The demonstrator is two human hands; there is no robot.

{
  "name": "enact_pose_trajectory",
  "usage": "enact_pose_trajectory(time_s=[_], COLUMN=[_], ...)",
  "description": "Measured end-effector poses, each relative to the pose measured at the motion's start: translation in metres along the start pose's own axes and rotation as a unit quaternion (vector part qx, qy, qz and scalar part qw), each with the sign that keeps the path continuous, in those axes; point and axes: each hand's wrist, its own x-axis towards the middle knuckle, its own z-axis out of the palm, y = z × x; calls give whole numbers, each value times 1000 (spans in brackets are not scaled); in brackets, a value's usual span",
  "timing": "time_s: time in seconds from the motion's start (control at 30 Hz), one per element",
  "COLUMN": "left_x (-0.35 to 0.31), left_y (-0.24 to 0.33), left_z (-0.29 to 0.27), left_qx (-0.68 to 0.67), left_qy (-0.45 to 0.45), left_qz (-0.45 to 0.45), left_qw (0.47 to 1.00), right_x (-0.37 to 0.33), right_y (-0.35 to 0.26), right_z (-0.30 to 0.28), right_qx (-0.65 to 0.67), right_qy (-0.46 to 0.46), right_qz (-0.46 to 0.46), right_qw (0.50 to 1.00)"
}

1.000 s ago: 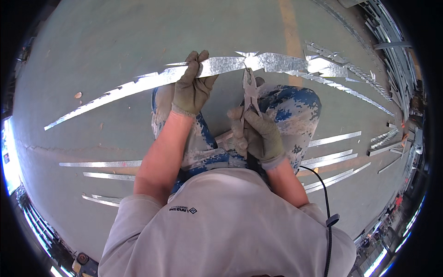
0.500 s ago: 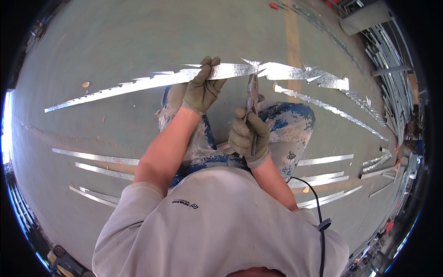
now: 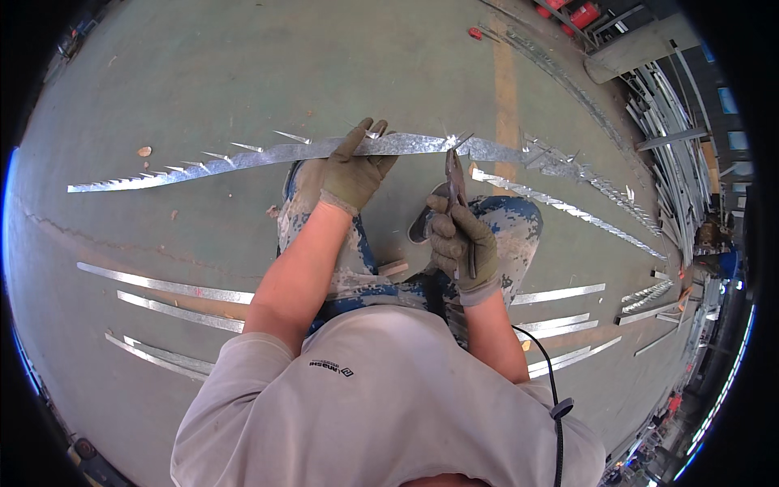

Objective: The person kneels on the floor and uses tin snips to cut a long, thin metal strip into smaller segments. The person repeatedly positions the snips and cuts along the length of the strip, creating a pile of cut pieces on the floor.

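A long shiny metal strip [image 3: 243,158] with pointed spikes cut along its edge runs across the floor in front of me. My left hand [image 3: 350,172], in an olive work glove, grips this strip near its middle. In my right hand [image 3: 464,243], also gloved, I hold metal snips [image 3: 454,183], handles squeezed in the fist. The snips' jaws point up and meet the strip's lower edge just right of my left hand. My paint-stained blue trousers [image 3: 519,227] show under both hands.
Several plain flat metal strips [image 3: 166,286] lie on the green floor at the left, more strips [image 3: 560,294] at the right. A finished spiked strip [image 3: 568,207] lies ahead right. Metal racks [image 3: 673,105] stand at the far right. A yellow floor line [image 3: 505,73] runs ahead.
My left hand has slid a little along the strip while still gripping it. The snips in my right hand have risen until their jaws meet the strip's edge.
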Motion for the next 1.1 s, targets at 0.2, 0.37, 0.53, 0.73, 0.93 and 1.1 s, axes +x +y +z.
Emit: enact_pose_trajectory(time_s=[0.2,0.37,0.53,0.73,0.93,1.1], left_x=[-1,3,8,5,14,17], left_y=[8,23,26,11,6,2], left_z=[5,-5,6,2,-9,-9], left_qx=[-78,-99,75,106,88,84], left_qy=[-9,-105,-169,-88,-116,-119], left_qz=[4,-64,-108,-82,-89,-94], left_qw=[997,987,977,987,985,985], right_x=[-2,-29,-44,-41,-38,-27], right_y=[-12,-34,-43,-40,-20,3], right_z=[30,48,51,35,36,25], right_qx=[-22,-80,-156,-172,-211,-371], right_qy=[11,32,84,138,174,262], right_qz=[-8,-48,-95,-77,-67,-1], right_qw=[1000,995,980,972,959,891])
